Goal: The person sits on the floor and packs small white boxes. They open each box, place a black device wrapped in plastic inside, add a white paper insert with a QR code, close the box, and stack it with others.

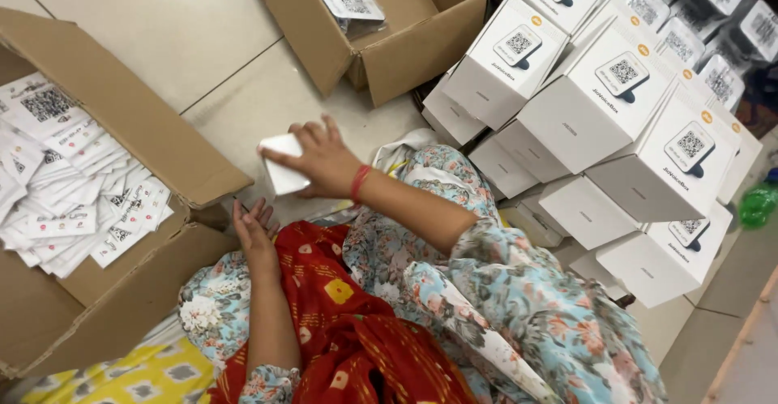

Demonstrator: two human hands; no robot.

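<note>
A stack of white cartons fills the upper right, its top cut off by the frame. Near centre, the right hand curls its fingers over a small plain white box, hiding its right half. The left hand rests below, fingers loosely together, empty.

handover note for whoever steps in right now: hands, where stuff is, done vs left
Right hand: gripping a small white box above the floor tiles.
Left hand: empty, open, resting by the red cloth on the lap.
Carton of white printed cards at left; second open carton ahead holds a few packets.
Done: stack of white boxes piled at right.
Left: the box in hand is not yet on the stack.
</note>
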